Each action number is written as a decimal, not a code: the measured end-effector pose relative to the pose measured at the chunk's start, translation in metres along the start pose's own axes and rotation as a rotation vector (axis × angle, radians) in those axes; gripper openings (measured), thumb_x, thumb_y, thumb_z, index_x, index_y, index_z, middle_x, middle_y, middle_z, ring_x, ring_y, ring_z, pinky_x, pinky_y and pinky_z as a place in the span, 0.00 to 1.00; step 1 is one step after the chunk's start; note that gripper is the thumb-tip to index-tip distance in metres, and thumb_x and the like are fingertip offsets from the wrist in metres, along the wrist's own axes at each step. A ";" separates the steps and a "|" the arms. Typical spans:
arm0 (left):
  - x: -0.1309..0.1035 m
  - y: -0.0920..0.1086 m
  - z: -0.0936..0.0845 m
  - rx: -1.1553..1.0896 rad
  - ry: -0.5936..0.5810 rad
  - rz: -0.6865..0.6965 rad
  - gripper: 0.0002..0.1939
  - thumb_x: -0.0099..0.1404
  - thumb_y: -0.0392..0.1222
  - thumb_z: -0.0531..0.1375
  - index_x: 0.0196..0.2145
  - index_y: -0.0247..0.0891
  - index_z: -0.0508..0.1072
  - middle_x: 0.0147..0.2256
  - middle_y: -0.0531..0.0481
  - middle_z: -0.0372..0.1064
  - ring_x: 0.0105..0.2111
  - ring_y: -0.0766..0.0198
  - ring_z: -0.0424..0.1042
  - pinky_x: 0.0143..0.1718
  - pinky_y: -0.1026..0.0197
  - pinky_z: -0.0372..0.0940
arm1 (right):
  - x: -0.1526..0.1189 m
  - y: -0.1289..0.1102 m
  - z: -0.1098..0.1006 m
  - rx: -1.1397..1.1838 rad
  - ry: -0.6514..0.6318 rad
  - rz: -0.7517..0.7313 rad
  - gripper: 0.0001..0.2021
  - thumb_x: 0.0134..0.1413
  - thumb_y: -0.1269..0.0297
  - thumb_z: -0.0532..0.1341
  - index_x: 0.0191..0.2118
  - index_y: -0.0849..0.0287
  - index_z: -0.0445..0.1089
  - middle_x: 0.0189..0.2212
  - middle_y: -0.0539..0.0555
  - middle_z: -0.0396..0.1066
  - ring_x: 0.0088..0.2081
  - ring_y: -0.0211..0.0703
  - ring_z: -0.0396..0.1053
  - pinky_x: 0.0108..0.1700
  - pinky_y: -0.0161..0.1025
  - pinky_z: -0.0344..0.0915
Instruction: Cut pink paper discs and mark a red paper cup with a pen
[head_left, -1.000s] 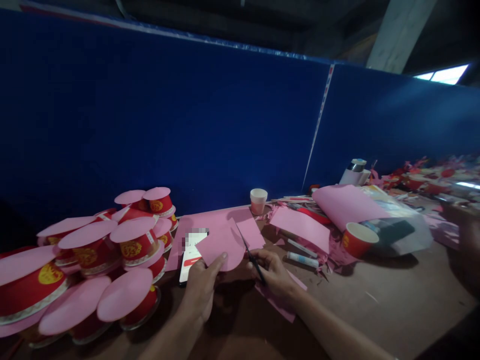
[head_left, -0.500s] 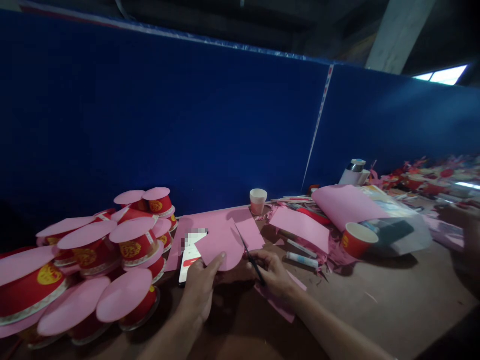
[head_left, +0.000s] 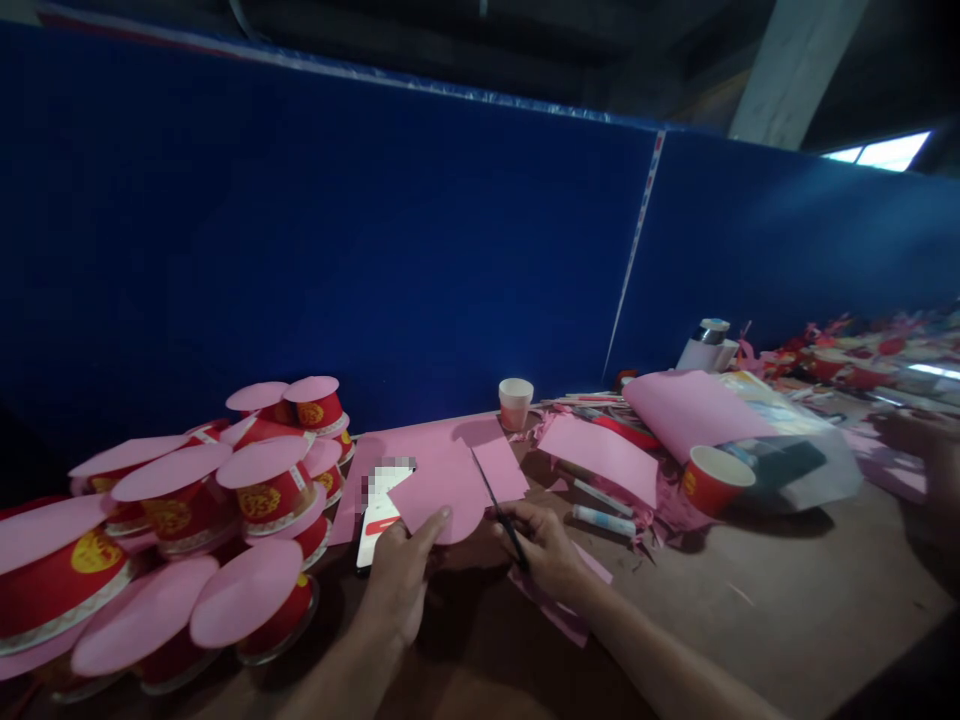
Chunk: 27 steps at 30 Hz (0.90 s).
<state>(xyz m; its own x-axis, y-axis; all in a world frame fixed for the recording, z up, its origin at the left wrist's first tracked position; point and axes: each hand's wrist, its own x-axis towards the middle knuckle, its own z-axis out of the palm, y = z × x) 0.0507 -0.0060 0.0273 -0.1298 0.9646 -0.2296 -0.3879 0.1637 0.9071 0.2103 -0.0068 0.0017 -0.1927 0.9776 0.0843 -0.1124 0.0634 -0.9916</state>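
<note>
A pink paper piece (head_left: 444,492) with a rounded lower edge is pinched by my left hand (head_left: 401,575), thumb on top. My right hand (head_left: 544,550) grips black-handled scissors (head_left: 514,537), whose blades point up and left along the right side of that paper. Behind the paper lies a larger pink sheet (head_left: 367,450) on the table. A phone (head_left: 371,535) with a lit screen rests just left of the held paper, partly covered by it and near my left fingers.
Red cups with pink paper discs (head_left: 262,463) crowd the left. A pale cup (head_left: 516,403) stands behind. To the right are pink sheets (head_left: 600,455), a marker (head_left: 604,520), a red cup (head_left: 716,480) and a plastic bag (head_left: 817,480). A blue partition (head_left: 375,230) rises behind the table.
The scissor blades look closer together than before. The held paper and both hands have barely moved, and the view has shifted slightly.
</note>
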 end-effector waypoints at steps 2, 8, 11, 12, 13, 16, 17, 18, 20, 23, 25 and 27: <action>0.001 -0.001 -0.001 0.014 -0.007 0.014 0.17 0.51 0.37 0.64 0.40 0.32 0.71 0.32 0.45 0.75 0.29 0.63 0.73 0.24 0.67 0.65 | 0.002 0.001 -0.002 -0.022 0.018 -0.024 0.14 0.48 0.58 0.62 0.39 0.61 0.71 0.19 0.45 0.62 0.16 0.28 0.55 0.19 0.28 0.55; 0.004 0.005 -0.004 0.042 0.060 0.005 0.15 0.50 0.40 0.65 0.36 0.34 0.71 0.28 0.49 0.74 0.21 0.69 0.69 0.19 0.69 0.63 | 0.013 0.011 -0.007 -0.060 0.190 -0.090 0.18 0.49 0.58 0.61 0.45 0.60 0.64 0.18 0.44 0.61 0.17 0.33 0.60 0.17 0.29 0.56; 0.005 0.010 -0.005 0.014 0.091 0.081 0.19 0.48 0.37 0.66 0.40 0.36 0.71 0.30 0.52 0.74 0.22 0.71 0.69 0.19 0.71 0.63 | 0.016 0.015 -0.010 -0.107 0.263 -0.181 0.19 0.50 0.60 0.60 0.48 0.58 0.60 0.18 0.43 0.60 0.18 0.33 0.59 0.20 0.30 0.58; 0.005 0.011 -0.005 0.010 0.099 0.103 0.20 0.48 0.37 0.66 0.41 0.37 0.71 0.31 0.53 0.73 0.23 0.71 0.69 0.20 0.71 0.63 | 0.016 0.016 -0.011 -0.138 0.283 -0.199 0.19 0.51 0.60 0.59 0.48 0.57 0.59 0.19 0.43 0.60 0.19 0.34 0.60 0.20 0.30 0.58; 0.005 0.011 -0.005 0.010 0.105 0.116 0.20 0.48 0.37 0.66 0.42 0.38 0.71 0.32 0.53 0.73 0.24 0.71 0.70 0.20 0.70 0.64 | 0.016 0.016 -0.011 -0.168 0.300 -0.212 0.18 0.51 0.61 0.59 0.48 0.56 0.58 0.19 0.43 0.60 0.19 0.34 0.60 0.20 0.30 0.58; 0.005 0.010 -0.004 0.013 0.099 0.116 0.21 0.49 0.38 0.65 0.43 0.38 0.70 0.35 0.51 0.74 0.27 0.68 0.71 0.23 0.69 0.65 | 0.014 0.015 -0.012 -0.257 0.331 -0.242 0.11 0.50 0.63 0.60 0.39 0.57 0.59 0.20 0.44 0.61 0.21 0.35 0.60 0.22 0.30 0.57; 0.004 0.009 -0.004 0.011 0.081 0.104 0.21 0.49 0.38 0.65 0.43 0.37 0.70 0.35 0.50 0.74 0.28 0.67 0.72 0.24 0.69 0.65 | 0.013 0.014 -0.012 -0.293 0.333 -0.261 0.08 0.49 0.64 0.59 0.34 0.57 0.60 0.20 0.45 0.61 0.21 0.35 0.59 0.22 0.31 0.56; 0.003 0.008 -0.003 0.007 0.058 0.091 0.22 0.48 0.38 0.66 0.43 0.36 0.70 0.35 0.49 0.74 0.29 0.66 0.72 0.25 0.68 0.65 | 0.013 0.012 -0.012 -0.332 0.329 -0.283 0.06 0.49 0.65 0.59 0.30 0.57 0.59 0.21 0.45 0.60 0.22 0.35 0.59 0.23 0.31 0.56; 0.001 0.004 -0.002 0.012 0.010 0.055 0.24 0.48 0.39 0.66 0.44 0.35 0.70 0.34 0.48 0.75 0.30 0.65 0.73 0.26 0.68 0.65 | 0.012 0.010 -0.012 -0.399 0.318 -0.318 0.07 0.48 0.66 0.58 0.26 0.58 0.58 0.21 0.45 0.59 0.24 0.35 0.57 0.25 0.31 0.55; 0.000 -0.001 -0.003 0.058 0.006 0.000 0.25 0.48 0.40 0.66 0.45 0.35 0.69 0.34 0.48 0.75 0.26 0.66 0.72 0.24 0.67 0.65 | 0.013 0.009 -0.012 -0.452 0.318 -0.330 0.06 0.48 0.66 0.58 0.26 0.58 0.59 0.21 0.45 0.58 0.24 0.35 0.56 0.26 0.31 0.54; 0.000 -0.003 -0.006 0.077 0.022 -0.011 0.25 0.47 0.40 0.66 0.45 0.35 0.68 0.33 0.48 0.75 0.25 0.67 0.71 0.23 0.67 0.65 | 0.014 0.010 -0.013 -0.474 0.323 -0.337 0.05 0.48 0.66 0.58 0.27 0.58 0.59 0.21 0.45 0.58 0.24 0.36 0.57 0.26 0.32 0.54; 0.000 -0.004 -0.011 0.071 0.004 -0.001 0.25 0.47 0.40 0.67 0.44 0.35 0.69 0.33 0.48 0.75 0.26 0.66 0.72 0.25 0.67 0.65 | 0.014 0.011 -0.013 -0.477 0.317 -0.345 0.04 0.47 0.67 0.57 0.28 0.58 0.60 0.21 0.45 0.59 0.24 0.36 0.57 0.27 0.32 0.55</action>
<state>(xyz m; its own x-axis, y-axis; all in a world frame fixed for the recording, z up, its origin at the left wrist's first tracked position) 0.0427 -0.0091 0.0199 -0.1328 0.9636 -0.2318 -0.3223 0.1792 0.9295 0.2190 0.0103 -0.0093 0.0814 0.8924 0.4439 0.3410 0.3935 -0.8537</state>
